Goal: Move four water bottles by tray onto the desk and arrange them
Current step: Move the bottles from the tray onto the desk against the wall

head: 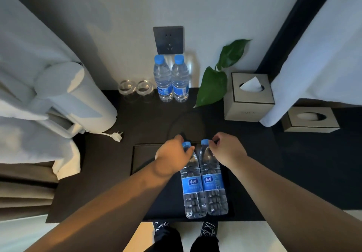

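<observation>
Two clear water bottles with blue caps and blue labels stand side by side on a dark tray near the desk's front edge. My left hand grips the neck of the left bottle. My right hand pinches the cap end of the right bottle. Two more matching bottles stand upright and touching at the back of the desk by the wall, the back left bottle beside the back right bottle.
Two glasses stand left of the back bottles. A white kettle with a loose plug stands at the left. A green plant and two tissue boxes sit at the right. A wall socket is behind.
</observation>
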A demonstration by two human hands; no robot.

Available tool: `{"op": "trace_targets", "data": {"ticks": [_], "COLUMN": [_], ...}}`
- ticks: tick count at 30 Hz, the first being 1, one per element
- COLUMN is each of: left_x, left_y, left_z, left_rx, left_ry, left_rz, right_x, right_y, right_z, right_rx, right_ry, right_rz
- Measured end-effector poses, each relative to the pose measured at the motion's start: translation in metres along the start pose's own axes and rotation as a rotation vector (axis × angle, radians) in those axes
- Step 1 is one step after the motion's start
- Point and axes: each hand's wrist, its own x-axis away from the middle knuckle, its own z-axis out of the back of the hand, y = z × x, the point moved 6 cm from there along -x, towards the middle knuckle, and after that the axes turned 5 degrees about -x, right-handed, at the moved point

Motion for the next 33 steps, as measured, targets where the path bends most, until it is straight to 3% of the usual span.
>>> {"op": "trace_targets", "data": {"ticks": [9,20,26,33], "left_x": [0.002,-0.006,-0.008,0.004], "left_y": [-0.002,-0.008,-0.009,-0.013], "left_z": [-0.008,-0.017,-0.010,0.030], "left_rx": [0.048,0.079,0.094,0.129], "left_ry": [-0.015,-0.079,-0.132,0.013], "left_rz": [0.288,0.342,0.299,0.192], "right_x": [-0.009,-0.022,-0.016,0.001], "right_y": [0.000,-0.018,-0.033,-0.069], "right_z": [-0.009,-0.027,-0.017,0.018], "right_rx": [0.110,0.130,0.092,0.074], "right_ry": [-0.186,-0.245,-0.203,-0.007], "right_rz": [-0.026,-0.092,-0.036,0.178]}}
